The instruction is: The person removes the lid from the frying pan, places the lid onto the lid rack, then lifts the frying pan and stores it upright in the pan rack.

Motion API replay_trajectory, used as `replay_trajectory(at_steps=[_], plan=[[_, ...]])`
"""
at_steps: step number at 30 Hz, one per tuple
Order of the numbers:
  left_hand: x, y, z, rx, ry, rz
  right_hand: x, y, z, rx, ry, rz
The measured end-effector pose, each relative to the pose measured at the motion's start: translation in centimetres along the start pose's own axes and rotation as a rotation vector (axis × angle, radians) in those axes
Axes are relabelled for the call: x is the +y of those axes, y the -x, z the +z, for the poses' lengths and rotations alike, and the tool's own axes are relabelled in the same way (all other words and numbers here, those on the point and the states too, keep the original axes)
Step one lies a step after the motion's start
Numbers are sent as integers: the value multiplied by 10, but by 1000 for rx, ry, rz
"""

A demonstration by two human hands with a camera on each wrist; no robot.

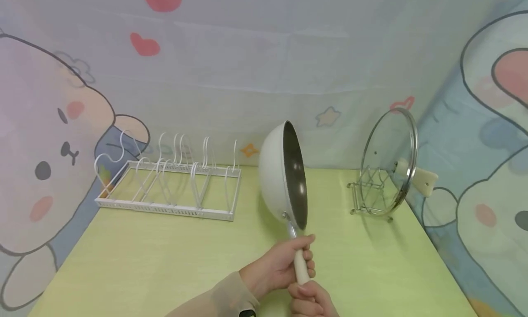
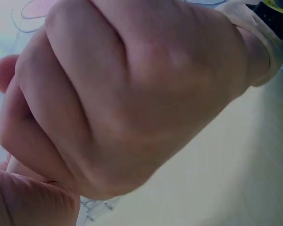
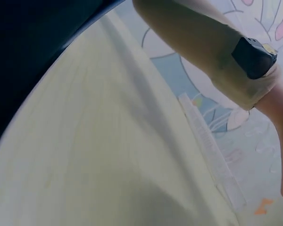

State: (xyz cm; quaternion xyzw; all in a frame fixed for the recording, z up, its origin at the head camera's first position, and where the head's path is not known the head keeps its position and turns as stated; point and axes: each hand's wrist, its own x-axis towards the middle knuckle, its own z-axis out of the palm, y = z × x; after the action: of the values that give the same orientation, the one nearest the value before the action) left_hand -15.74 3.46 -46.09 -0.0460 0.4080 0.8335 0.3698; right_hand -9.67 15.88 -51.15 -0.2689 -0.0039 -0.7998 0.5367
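A wok (image 1: pixel 270 170), white outside and dark inside, is held tilted up on its side above the middle of the table, its dark interior facing right. My left hand (image 1: pixel 280 264) grips the pale handle (image 1: pixel 301 267) near the pan end, the thumb lying along it. Just below, my right hand (image 1: pixel 310 301) holds the handle's lower end. In the left wrist view, the left hand (image 2: pixel 127 94) fills most of the picture with its fingers curled, and part of the right hand (image 2: pixel 30 200) shows at lower left. The right wrist view catches the left forearm's sleeve (image 3: pixel 193 52).
A white rack (image 1: pixel 165 210) with several upright wire dividers stands at the back left of the table (image 1: pixel 165 257). At the back right, a glass lid (image 1: pixel 385 156) with a cream knob (image 1: pixel 422 177) leans upright in a small metal stand (image 1: pixel 355 199). Cartoon-printed cloth (image 1: pixel 264 56) hangs behind.
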Motion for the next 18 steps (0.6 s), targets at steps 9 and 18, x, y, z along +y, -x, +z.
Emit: replay_trajectory(at_steps=[9,18], plan=[[14,17,9,-55,0,32,-5,-41,10,-332,-160,153],[33,36,17,-58,-9,82,-12,-68,28,-353,-206,240]])
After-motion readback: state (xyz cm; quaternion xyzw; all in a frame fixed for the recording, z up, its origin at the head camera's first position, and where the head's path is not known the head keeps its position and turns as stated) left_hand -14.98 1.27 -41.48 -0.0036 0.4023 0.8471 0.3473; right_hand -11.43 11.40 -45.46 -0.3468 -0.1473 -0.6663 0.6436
